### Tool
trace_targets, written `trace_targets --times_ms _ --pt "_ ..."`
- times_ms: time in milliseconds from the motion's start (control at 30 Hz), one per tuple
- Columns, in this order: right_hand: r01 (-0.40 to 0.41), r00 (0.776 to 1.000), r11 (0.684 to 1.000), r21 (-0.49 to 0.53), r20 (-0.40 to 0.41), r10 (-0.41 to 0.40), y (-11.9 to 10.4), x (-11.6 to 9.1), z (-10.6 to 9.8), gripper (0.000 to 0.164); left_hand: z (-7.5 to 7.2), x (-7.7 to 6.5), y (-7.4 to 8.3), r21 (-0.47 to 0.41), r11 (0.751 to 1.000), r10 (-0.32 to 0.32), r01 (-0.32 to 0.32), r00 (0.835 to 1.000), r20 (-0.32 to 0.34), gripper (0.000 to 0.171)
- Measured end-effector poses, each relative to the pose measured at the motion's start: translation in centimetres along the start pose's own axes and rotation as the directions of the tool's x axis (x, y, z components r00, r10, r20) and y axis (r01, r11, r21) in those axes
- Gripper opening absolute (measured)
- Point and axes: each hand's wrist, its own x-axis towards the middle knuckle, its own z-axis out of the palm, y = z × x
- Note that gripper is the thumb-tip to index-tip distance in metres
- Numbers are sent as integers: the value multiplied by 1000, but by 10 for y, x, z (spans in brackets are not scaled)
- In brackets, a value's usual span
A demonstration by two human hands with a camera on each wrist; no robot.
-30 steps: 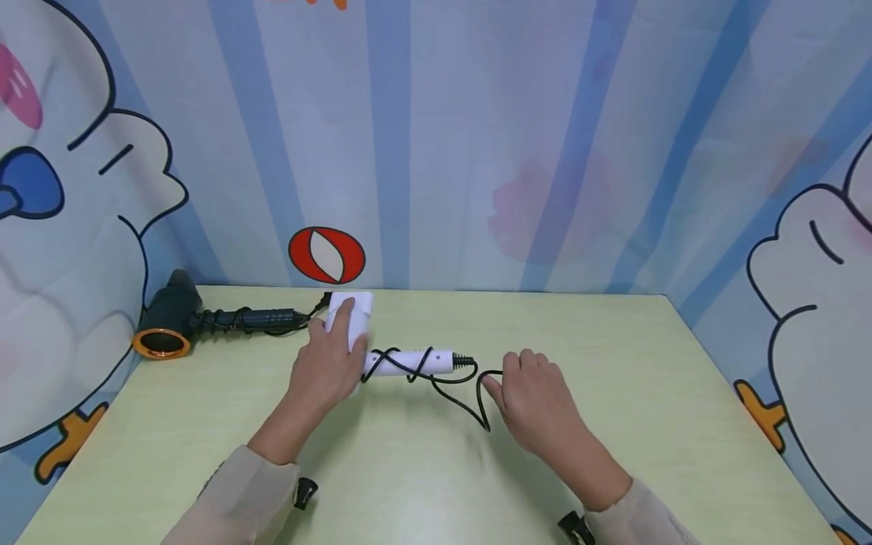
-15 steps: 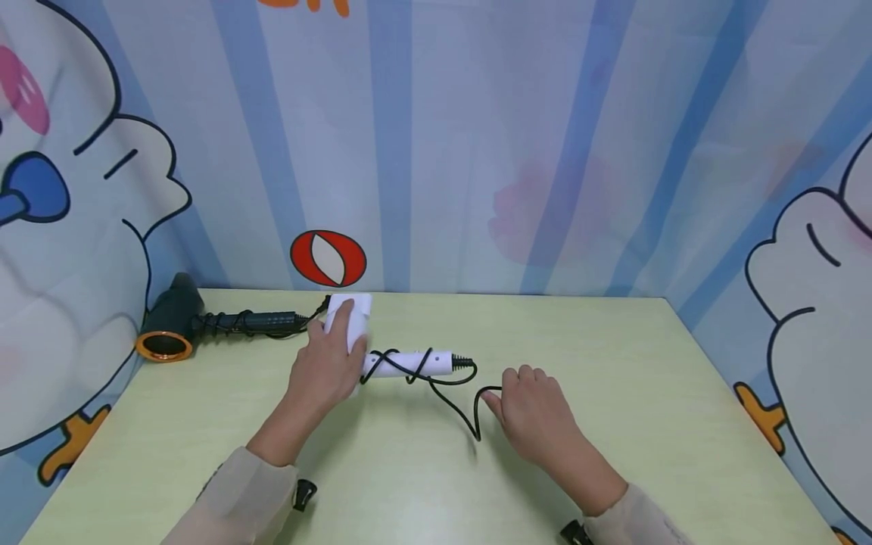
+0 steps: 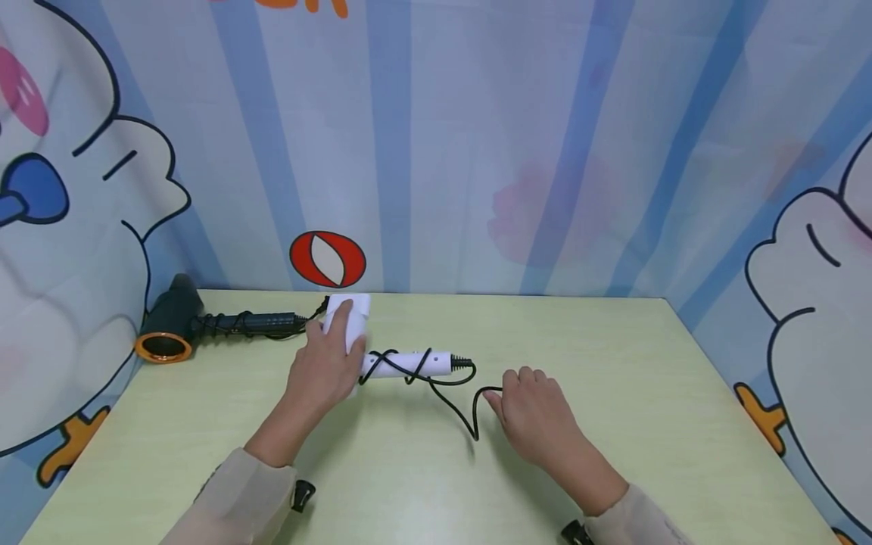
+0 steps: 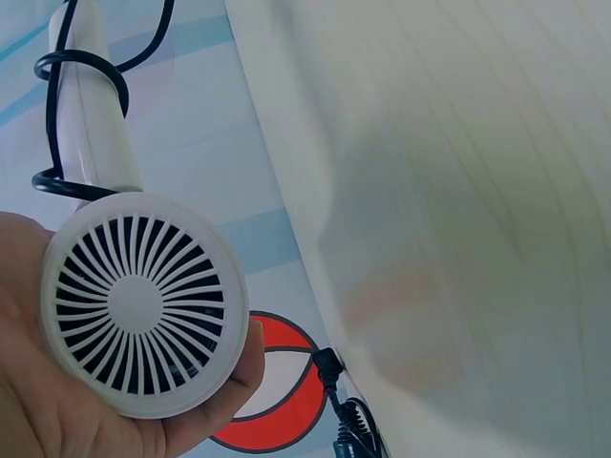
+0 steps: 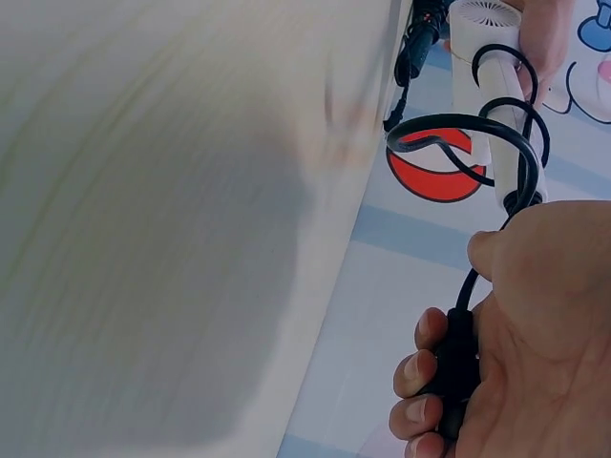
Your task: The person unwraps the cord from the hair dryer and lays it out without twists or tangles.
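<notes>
Dark hair dryer (image 3: 184, 318), plug (image 4: 329, 367) near the white hair dryer (image 4: 138, 305)

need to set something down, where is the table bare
Bare: right of the right hand to the right edge of the table, beyond that hand to the back edge, left of the left sleeve. Crowded: back left (dark hair dryer); centre (left hand, white hair dryer, black cord).

A: What sort of place?
B: A booth-like tabletop setting; the wider building cannot be told. Beneath the gripping right hand (image 3: 538, 416), a pale table (image 3: 647, 393); beyond and to both sides, blue-striped cloth (image 3: 450, 151) printed with cartoon figures (image 3: 68, 318).
</notes>
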Motion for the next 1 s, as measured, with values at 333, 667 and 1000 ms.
trace_targets --times_ms 333,667,1000 --pt "-26 996 998 -53 81 31 16 13 5 46 0 -1 -2 -12 1000 13 -13 1000 23 67" --pt "-77 989 994 -76 121 86 33 31 12 48 0 0 -3 -17 1000 9 -9 1000 25 68" --pt "-81 988 995 -63 128 88 33 33 11 49 -2 -2 -3 -17 1000 2 -2 1000 21 68"
